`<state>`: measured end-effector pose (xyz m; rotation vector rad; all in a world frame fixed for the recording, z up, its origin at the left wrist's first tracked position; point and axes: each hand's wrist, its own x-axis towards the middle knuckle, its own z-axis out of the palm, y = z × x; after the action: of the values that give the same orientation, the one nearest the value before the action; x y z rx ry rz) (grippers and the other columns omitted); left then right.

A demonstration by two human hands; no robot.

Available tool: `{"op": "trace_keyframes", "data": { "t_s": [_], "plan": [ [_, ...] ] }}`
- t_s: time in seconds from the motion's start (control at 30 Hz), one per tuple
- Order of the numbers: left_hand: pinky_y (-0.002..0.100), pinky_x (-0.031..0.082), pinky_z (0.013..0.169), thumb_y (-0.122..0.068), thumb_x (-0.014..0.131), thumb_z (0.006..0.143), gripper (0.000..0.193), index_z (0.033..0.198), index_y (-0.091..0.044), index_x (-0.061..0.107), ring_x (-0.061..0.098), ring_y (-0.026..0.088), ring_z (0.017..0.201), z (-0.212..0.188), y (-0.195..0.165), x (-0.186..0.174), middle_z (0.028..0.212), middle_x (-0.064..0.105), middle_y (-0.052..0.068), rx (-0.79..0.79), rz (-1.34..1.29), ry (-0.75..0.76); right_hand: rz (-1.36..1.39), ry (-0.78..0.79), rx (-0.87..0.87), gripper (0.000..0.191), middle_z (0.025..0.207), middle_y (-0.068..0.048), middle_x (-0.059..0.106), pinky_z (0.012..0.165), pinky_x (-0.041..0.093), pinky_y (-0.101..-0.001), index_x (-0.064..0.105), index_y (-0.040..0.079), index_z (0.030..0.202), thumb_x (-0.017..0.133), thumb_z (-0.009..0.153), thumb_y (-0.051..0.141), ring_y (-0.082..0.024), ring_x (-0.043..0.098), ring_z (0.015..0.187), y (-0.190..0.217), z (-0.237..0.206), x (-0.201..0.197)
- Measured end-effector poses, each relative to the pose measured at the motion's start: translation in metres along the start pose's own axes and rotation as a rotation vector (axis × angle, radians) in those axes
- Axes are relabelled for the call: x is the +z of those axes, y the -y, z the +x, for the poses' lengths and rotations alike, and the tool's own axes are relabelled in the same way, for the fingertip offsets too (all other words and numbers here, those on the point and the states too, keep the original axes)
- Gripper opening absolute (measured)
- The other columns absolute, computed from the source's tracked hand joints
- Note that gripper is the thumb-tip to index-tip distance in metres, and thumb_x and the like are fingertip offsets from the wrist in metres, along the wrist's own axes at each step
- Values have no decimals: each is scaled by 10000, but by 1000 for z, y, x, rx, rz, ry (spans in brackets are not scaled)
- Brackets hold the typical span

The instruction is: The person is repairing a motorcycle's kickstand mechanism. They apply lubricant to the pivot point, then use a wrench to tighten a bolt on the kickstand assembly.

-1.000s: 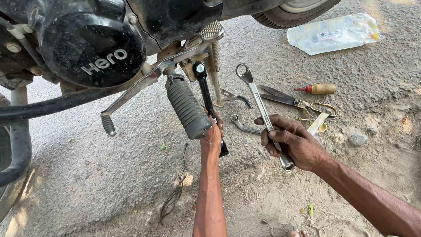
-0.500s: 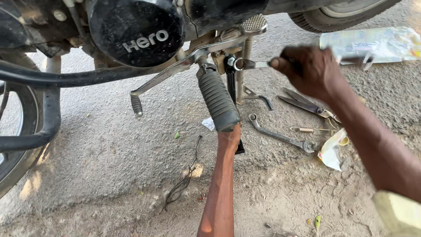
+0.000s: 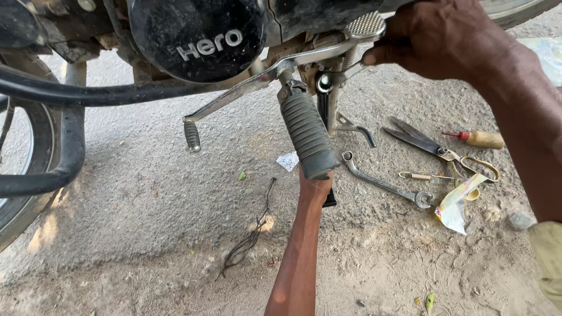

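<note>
I am looking under a motorcycle with a black engine cover (image 3: 196, 35). My left hand (image 3: 316, 182) reaches up behind the ribbed black footpeg (image 3: 307, 131), which hides most of it; it grips a black tool (image 3: 329, 199) whose end shows beside the wrist. Up at the top right, my right hand (image 3: 456, 41) holds a silver wrench (image 3: 345, 73). Its ring end sits on a bolt just behind the footpeg mount, under the chrome pedal arm (image 3: 234, 99).
On the dirt to the right lie a silver spanner (image 3: 383, 184), scissors (image 3: 421, 140), a yellow-handled screwdriver (image 3: 480, 138), a small spring (image 3: 418, 175) and a plastic wrapper (image 3: 459, 205). A thin black wire (image 3: 252, 234) lies in front. A tyre (image 3: 17, 193) and crash bar (image 3: 70, 146) stand at the left.
My right hand has lifted the silver wrench from near the ground up to the bolt by the footpeg. My left hand has stayed behind the footpeg. The view has moved closer.
</note>
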<state>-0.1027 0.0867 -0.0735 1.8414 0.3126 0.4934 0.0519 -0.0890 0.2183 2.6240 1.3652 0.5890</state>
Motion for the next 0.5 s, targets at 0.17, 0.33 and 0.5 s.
{"op": "trace_keyframes", "data": {
  "t_s": [0.17, 0.33, 0.5],
  "plan": [
    [385, 581, 746, -86, 555, 988, 157, 1075, -14, 664, 691, 217, 856, -1, -10, -7, 930, 711, 112, 117, -54, 22, -121, 24, -31, 457, 676, 18, 673, 695, 548, -322, 784, 135, 978, 611, 1023, 555, -141, 625, 603, -5, 10, 12],
    [375, 592, 731, -106, 596, 965, 150, 1058, -28, 682, 717, 236, 863, -1, -21, -9, 927, 732, 107, 28, -115, 52, 37, 80, 123, 470, 694, -9, 698, 599, 520, -359, 789, 151, 970, 539, 1044, 542, -148, 573, 551, -2, -8, 29],
    [388, 609, 747, -158, 630, 992, 134, 1039, -53, 699, 728, 221, 863, 2, -8, -7, 910, 741, 115, -102, -52, 55, 710, 118, 776, 369, 679, -14, 652, 434, 386, -408, 746, 197, 1051, 514, 1060, 484, -182, 439, 471, 93, -44, 41]
  ]
}}
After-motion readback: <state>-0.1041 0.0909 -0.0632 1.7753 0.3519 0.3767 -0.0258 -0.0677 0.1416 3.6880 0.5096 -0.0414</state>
